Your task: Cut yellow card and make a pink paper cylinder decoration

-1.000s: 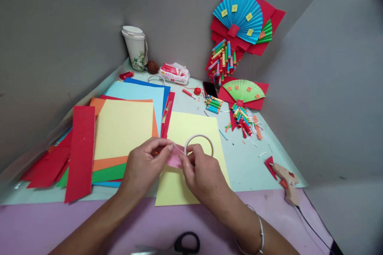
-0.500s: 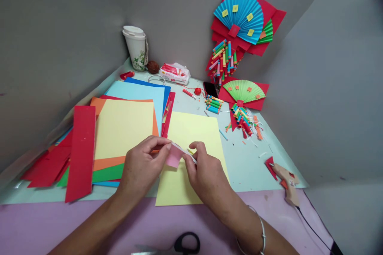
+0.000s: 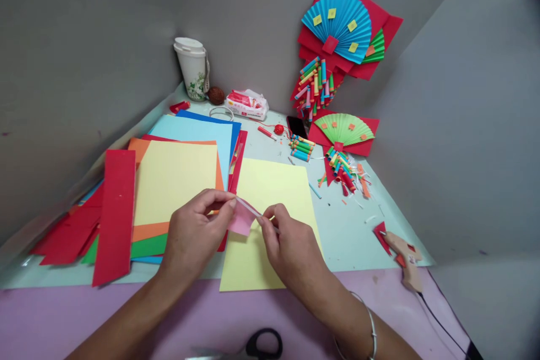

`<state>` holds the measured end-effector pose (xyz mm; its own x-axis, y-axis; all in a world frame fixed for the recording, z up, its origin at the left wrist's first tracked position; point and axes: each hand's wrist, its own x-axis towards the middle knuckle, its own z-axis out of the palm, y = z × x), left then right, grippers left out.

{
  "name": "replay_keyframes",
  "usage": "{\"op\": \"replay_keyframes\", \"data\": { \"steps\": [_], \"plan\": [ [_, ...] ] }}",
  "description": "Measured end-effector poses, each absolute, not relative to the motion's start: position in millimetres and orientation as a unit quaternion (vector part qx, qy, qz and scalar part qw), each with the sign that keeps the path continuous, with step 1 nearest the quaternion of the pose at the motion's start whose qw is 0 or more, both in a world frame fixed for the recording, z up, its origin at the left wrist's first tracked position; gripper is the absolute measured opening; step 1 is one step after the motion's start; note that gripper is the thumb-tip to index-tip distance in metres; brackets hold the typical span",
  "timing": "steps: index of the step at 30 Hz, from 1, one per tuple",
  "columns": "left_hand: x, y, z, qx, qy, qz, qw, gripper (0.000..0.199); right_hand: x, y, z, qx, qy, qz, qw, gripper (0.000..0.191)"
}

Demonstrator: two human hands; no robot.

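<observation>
A small piece of pink paper [image 3: 242, 220] hangs between my hands, with a narrow white strip [image 3: 248, 206] along its upper edge. My left hand [image 3: 198, 230] is closed, pinching the paper's upper left corner between thumb and forefinger. At the other end, the thumb and forefinger of my right hand [image 3: 291, 242] are closed on the white strip near the paper's right corner. Whether the strip is stuck to the paper there is hidden by the fingers. Below both hands lies a pale yellow sheet [image 3: 274, 185].
Stacked coloured paper [image 3: 177, 180] and a red strip [image 3: 113, 216] lie left. Scissors [image 3: 264, 344] are at the front edge, a glue gun [image 3: 403, 256] at right. Small paper rolls [image 3: 301, 148], a green fan decoration [image 3: 345, 128] and a lidded cup [image 3: 192, 70] stand farther back.
My right forefinger has come down from a raised position to pinch the white strip. My left hand and the pink paper have shifted slightly left.
</observation>
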<state>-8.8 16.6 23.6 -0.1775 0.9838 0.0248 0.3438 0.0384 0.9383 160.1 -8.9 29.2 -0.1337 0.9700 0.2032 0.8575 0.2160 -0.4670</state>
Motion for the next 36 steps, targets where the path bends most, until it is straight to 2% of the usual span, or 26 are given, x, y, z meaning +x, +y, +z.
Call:
{"op": "replay_keyframes", "data": {
  "steps": [36],
  "plan": [
    [-13,18,18,0.516,0.605,0.442,0.415,0.025,163,-5,20,-0.568,-0.777,0.024,0.27,0.023]
  ]
}}
